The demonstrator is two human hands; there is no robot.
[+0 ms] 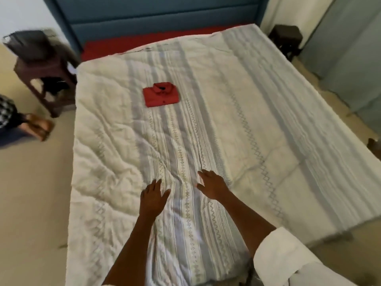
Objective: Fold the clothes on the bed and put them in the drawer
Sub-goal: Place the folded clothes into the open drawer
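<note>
Closest to me, both hands hover palm-down over the bed's (pixel 107 153) near edge, roughly at its middle. My left hand (pixel 153 198) has its fingers spread and straight, and so does my right hand (pixel 212 185); neither grip holds anything, and I cannot tell whether they touch the striped quilt (pixel 257 112) or float just above it. Farther up, toward the head end and a little left of centre, the red shirt (pixel 161 97) lies already folded into a neat rectangle, collar uppermost. I judge the folding done, so the step in hand is the reach for the shirt. The next move calls for leaning well forward, sliding both hands under the bundle so it keeps its shape, then carrying it to a drawer, which I cannot see here. Beyond the bed's far left corner stands a dark stool (pixel 46 68). I can read no brand, label or writing anywhere.
</note>
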